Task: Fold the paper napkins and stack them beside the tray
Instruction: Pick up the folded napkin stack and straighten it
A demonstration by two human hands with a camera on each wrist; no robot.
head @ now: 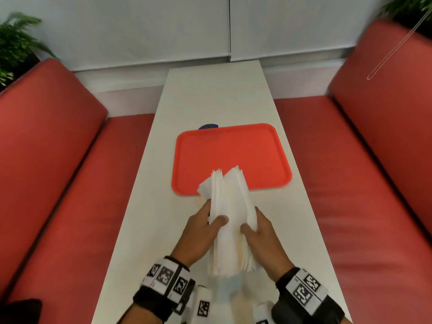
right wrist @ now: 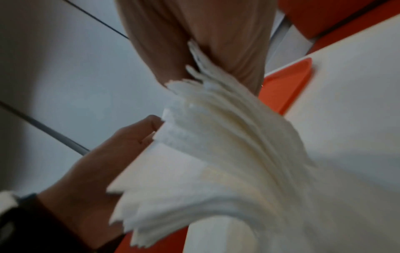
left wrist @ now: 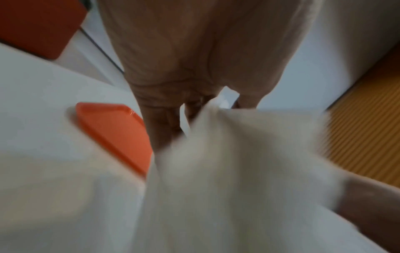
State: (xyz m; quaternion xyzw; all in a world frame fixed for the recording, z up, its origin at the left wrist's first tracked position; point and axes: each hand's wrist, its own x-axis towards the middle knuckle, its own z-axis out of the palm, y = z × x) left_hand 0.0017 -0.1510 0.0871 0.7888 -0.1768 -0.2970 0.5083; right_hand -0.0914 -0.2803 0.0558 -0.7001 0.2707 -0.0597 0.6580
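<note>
Napkins (head: 230, 220), a thick white wad of them, are held above the counter (head: 149, 230) just on the near side of the tray (head: 233, 155), their far ends fanning out over its near rim. Nearest, the left hand (head: 198, 237) has its thumb curled over the top of the wad and its fingers round the side, and the right hand (head: 261, 239) clasps the opposite side the same way, so each grip is pinching the wad itself. The stack bows and its loose edges splay, as the right wrist view shows plainly.

The step in hand looks like squaring the bundle or peeling off a sheet to fold. It would go best if one hand pinned the wad flat on the counter near the tray while the other thumb slid off a single top sheet; squeezing harder would only crease the lot. Beyond the tray's far rim a small dark object peeks out, too hidden to identify.
</note>
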